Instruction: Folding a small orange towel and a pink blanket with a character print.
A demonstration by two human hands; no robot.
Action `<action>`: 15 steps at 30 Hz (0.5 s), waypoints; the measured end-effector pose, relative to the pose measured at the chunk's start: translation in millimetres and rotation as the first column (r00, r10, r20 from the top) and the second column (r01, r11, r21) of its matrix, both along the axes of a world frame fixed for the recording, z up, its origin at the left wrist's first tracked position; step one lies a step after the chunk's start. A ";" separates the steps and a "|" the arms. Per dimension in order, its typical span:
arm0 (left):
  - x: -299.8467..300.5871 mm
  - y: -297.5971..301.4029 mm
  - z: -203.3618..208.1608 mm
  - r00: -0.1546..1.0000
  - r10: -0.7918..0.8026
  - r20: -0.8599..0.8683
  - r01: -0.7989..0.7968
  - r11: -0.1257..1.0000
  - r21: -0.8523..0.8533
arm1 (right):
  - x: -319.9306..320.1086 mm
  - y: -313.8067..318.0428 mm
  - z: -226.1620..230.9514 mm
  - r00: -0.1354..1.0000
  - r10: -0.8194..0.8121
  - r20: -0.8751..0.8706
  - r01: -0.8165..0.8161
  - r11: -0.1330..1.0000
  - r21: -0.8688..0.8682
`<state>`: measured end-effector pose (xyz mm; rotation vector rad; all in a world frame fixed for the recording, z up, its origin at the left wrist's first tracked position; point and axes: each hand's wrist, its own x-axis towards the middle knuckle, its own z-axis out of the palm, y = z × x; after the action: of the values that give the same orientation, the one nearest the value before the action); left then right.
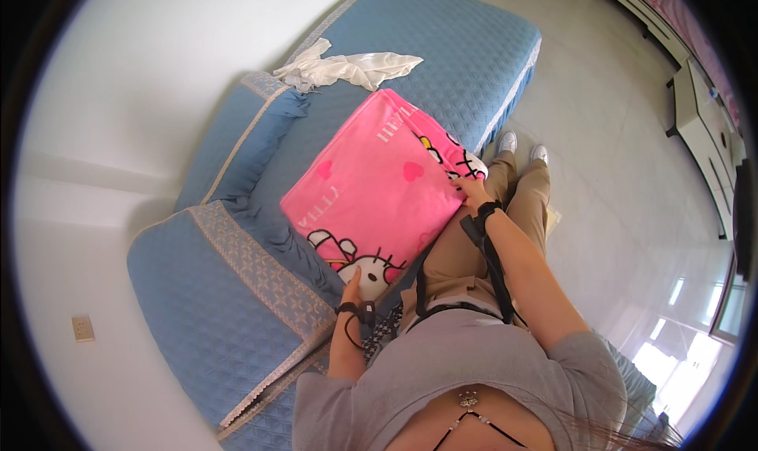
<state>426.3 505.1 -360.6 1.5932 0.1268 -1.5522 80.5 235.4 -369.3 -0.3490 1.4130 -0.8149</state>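
A folded pink blanket (367, 174) with white cartoon cats, hearts and white lettering lies on the blue sofa seat beside my legs. At its near corner, my left hand (352, 291) grips the edge, thumb on top over the printed cat; the other fingers are mostly hidden. My right hand (470, 193) is closed on the right edge, where a folded-over flap shows another cat print. Both wrists wear black straps.
A crumpled white cloth (363, 68) lies farther along the blue quilted sofa (474, 40). Its backrest stands on the left against a white wall with a socket (83, 328). Low white cabinets (703, 127) line the far right of the shiny grey floor (600, 135).
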 end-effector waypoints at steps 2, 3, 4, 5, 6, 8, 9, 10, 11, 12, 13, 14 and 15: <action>-4.2 -10.1 23.5 0.984 0.058 0.171 -0.083 0.986 0.142 | 4.6 -4.3 17.4 0.995 -0.099 -0.016 0.100 0.995 0.015; 2.9 -12.4 19.6 0.997 0.039 0.066 -0.044 0.996 0.074 | 5.3 -8.0 25.7 0.979 -0.202 -0.041 0.204 0.978 0.042; 8.0 -10.6 20.0 0.999 0.017 -0.039 -0.017 1.000 0.003 | 8.6 -13.6 37.8 0.980 -0.197 -0.035 0.199 0.980 0.033; 4.5 -12.9 25.0 0.999 0.013 -0.043 -0.013 1.000 0.001 | 8.4 -19.0 49.6 0.980 -0.111 0.168 0.136 0.980 -0.146; 0.9 -18.1 29.2 0.995 0.008 -0.095 -0.007 1.000 0.010 | 8.7 -22.8 60.4 0.939 0.013 0.343 0.107 0.938 -0.328; 1.1 -11.1 36.7 0.990 0.028 -0.137 -0.024 0.999 0.031 | 43.6 -19.5 118.0 0.947 0.232 0.224 -0.109 0.884 -0.455; -3.1 -9.1 38.9 0.990 0.036 -0.138 -0.038 0.999 -0.011 | 62.8 -10.8 152.4 0.922 0.352 0.158 -0.199 0.784 -0.588; -8.0 -10.9 38.8 0.989 0.034 -0.142 -0.043 0.997 -0.057 | 78.9 0.4 179.9 0.891 0.449 0.071 -0.275 0.658 -0.701; -10.6 -13.6 34.6 0.989 0.022 -0.147 -0.031 0.998 -0.054 | 92.2 10.4 192.0 0.836 0.549 -0.002 -0.389 0.590 -0.708; -7.7 -10.7 24.2 0.991 -0.041 -0.129 0.029 0.996 -0.088 | 108.1 23.5 198.9 0.759 0.647 -0.071 -0.497 0.506 -0.704; -2.9 -8.9 10.8 0.988 -0.108 -0.111 0.094 0.988 -0.120 | 120.3 38.6 205.9 0.617 0.760 -0.203 -0.689 0.398 -0.605; 19.3 4.4 -10.7 0.989 -0.103 -0.107 0.090 0.989 -0.119 | 135.3 56.5 213.5 0.431 0.848 -0.307 -0.839 0.252 -0.482; 51.8 18.5 -31.9 0.789 -0.398 0.468 0.424 0.904 0.055 | 156.0 73.0 191.7 0.400 0.791 -0.463 -0.794 0.048 -0.605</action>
<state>478.1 523.6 -392.5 1.9993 -0.5659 -1.4081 236.5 308.4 -177.6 -1.6997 0.5032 -0.3612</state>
